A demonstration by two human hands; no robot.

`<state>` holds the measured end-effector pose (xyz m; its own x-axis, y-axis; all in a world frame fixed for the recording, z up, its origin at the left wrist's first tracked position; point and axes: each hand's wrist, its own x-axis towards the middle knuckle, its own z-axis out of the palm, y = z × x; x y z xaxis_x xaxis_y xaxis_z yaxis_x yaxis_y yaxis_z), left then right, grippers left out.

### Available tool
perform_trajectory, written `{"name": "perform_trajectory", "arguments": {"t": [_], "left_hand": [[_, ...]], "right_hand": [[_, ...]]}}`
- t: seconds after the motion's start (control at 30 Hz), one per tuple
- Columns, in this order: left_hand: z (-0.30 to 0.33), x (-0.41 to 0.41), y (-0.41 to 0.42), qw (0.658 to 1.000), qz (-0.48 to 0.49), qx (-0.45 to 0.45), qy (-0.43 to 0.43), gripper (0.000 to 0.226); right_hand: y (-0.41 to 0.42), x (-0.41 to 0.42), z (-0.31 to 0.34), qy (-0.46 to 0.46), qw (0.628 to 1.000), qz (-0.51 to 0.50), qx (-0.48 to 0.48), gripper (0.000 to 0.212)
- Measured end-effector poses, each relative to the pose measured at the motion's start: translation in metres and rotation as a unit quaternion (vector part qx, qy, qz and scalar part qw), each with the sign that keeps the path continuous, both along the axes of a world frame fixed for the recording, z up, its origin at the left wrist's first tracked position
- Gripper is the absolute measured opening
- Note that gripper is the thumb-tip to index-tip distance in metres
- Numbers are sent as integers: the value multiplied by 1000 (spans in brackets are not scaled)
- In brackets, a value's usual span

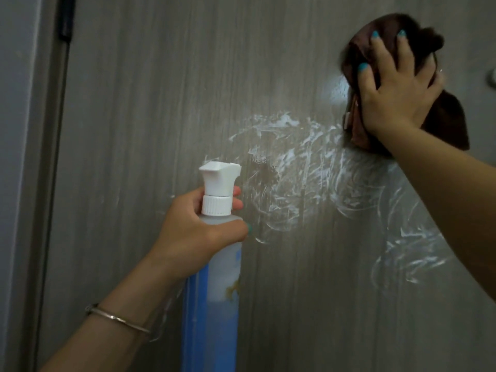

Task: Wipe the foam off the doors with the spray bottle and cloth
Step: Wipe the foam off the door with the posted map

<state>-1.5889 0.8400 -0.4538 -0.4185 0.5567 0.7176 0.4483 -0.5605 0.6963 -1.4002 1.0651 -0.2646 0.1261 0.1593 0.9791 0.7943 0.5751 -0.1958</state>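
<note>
White-nozzled spray bottle (pixel 214 253) upright, nozzle facing door (pixel 134 103).

This looks like a room inside a home. A tall grey door with a wood-grain look (pixel 139 130) fills most of the view, and it hangs in a plain grey door frame (pixel 35 157) on a dark metal hinge (pixel 66 17). A small shiny metal knob (pixel 491 77) peeks in at the right edge. The light is dim, like indoors
</note>
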Motion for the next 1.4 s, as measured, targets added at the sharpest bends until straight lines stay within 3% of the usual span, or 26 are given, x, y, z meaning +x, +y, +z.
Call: {"name": "perform_trajectory", "arguments": {"t": [0.17,0.43,0.63,0.9,1.0,1.13,1.4], "left_hand": [[-7,-10,-21,999,-37,5,-14,66],[-17,-24,-40,998,-56,4,-19,59],[-27,-37,-49,997,-71,11,-40,60],[-37,-41,-50,999,-19,25,-40,62],[-33,-49,-56,999,-9,22,-29,61],[-19,-57,-62,999,0,44,-17,58],[-3,-61,-69,998,0,68,-13,62]], "right_hand": [[-17,-15,-20,21,998,28,-57,54],[-66,-100,-120,-32,997,35,-68,56],[-72,-124,-183,-64,998,16,-6,54],[-85,-141,-299,-115,993,27,18,51],[-87,-143,-276,-105,994,32,12,54],[-89,-146,-195,-80,996,38,20,54],[-92,-146,-36,-137,990,36,10,57]]}}
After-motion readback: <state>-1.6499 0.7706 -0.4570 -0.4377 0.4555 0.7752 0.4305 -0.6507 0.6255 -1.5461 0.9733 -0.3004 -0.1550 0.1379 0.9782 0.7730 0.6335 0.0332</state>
